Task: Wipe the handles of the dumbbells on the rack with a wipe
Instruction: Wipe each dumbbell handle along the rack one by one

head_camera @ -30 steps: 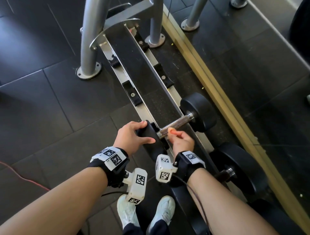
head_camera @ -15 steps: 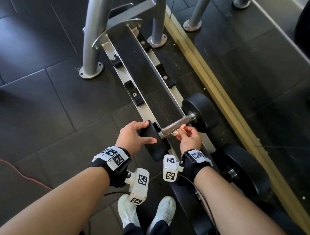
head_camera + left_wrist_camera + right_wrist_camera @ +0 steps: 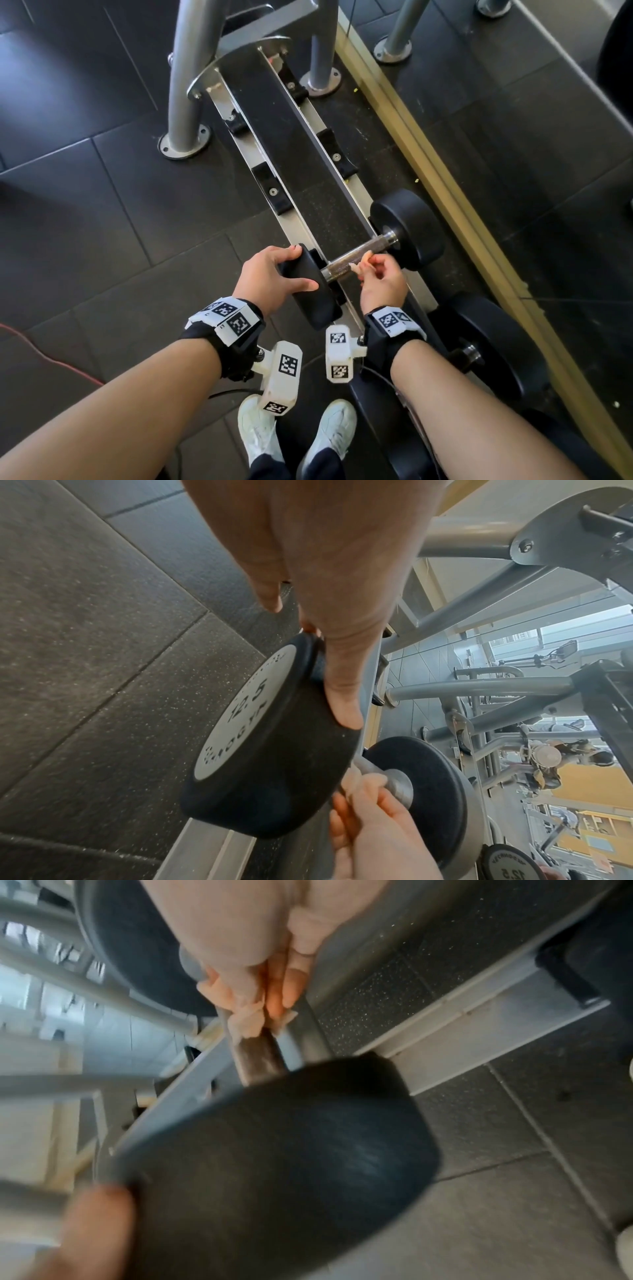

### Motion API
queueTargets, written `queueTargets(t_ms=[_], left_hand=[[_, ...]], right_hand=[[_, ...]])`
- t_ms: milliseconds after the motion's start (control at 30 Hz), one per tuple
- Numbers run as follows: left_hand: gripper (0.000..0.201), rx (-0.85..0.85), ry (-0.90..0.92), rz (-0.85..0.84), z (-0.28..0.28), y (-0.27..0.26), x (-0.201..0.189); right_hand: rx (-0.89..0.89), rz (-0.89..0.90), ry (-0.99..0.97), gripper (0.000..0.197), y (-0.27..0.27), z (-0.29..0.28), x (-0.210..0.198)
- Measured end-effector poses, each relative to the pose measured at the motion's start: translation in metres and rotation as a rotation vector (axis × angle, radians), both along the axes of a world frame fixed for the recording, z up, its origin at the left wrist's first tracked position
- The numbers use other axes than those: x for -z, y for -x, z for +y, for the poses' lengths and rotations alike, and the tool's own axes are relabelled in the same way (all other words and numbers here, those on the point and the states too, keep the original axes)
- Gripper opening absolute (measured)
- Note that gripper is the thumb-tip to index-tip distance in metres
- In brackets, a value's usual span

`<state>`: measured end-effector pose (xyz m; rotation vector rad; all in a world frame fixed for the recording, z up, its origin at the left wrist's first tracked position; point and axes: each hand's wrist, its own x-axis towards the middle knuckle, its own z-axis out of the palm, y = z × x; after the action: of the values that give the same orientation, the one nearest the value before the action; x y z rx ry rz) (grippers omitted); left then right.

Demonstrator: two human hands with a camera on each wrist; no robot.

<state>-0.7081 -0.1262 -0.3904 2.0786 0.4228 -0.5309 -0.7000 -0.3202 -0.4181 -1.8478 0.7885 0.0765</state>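
Nearest to the person are two white shoes (image 3: 294, 442) on the dark tiled floor (image 3: 102, 212), with a red cable (image 3: 44, 359) trailing across the tiles on the left side. Just above them both forearms reach forward, each with a black wrist strap carrying a white camera block.

The left hand (image 3: 270, 274) grips the near head of a dumbbell (image 3: 407, 229): the thumb lies along the top of the black weight and the fingers curl over its far edge. In the left wrist view the flat face of that weight reads 12.5. The dumbbell lies across the low rack (image 3: 291, 154), its near head by the front rail and its far head by the back rail.

The right hand (image 3: 383, 281) is at the metal handle (image 3: 346, 262) between the two heads. Its fingertips pinch a small crumpled wipe (image 3: 246, 1023) and hold it against the bar, roughly midway along, on the side facing the person. The right wrist view is blurred, but the pale wad between thumb and fingers shows against the dark bar.

To the right, a larger dumbbell (image 3: 486, 342) sits on the same rack, close beside the first.

Farther along, the rack has bare black cradles (image 3: 274, 192) on its rails and ends at grey steel posts (image 3: 185, 85) bolted to the floor. A yellowish strip (image 3: 445, 192) runs along the floor behind the rack.
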Motion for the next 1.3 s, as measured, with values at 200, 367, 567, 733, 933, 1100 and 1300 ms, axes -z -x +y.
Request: queueTargets(t_ms=[200,367,567,733,933,1100,1300], left_hand=[[0.073,0.007,-0.012,-0.006,-0.001,-0.001,-0.002],[0.073,0.007,-0.007,-0.001,0.000,0.000,-0.002],[0.073,0.003,0.015,-0.007,0.001,0.001,-0.002],[0.073,0.006,0.021,-0.011,0.001,0.001,-0.001],[0.072,0.003,0.017,-0.016,0.002,0.001,0.001],[0.072,0.011,0.016,-0.022,0.002,0.001,0.002],[0.072,0.008,0.004,-0.032,0.002,0.001,0.003]], right_hand=[[-0.361,0.177,0.048,0.008,0.016,0.002,0.008],[0.200,0.092,-0.057,0.015,0.002,-0.012,0.011],[0.322,-0.003,-0.115,0.017,-0.004,-0.013,0.017],[0.345,-0.005,-0.147,0.014,-0.005,-0.014,0.020],[0.497,-0.030,-0.451,0.014,-0.012,-0.014,0.009],[0.509,-0.001,-0.398,0.011,-0.011,-0.009,0.007],[0.242,0.090,-0.308,0.012,0.009,-0.003,0.011]])
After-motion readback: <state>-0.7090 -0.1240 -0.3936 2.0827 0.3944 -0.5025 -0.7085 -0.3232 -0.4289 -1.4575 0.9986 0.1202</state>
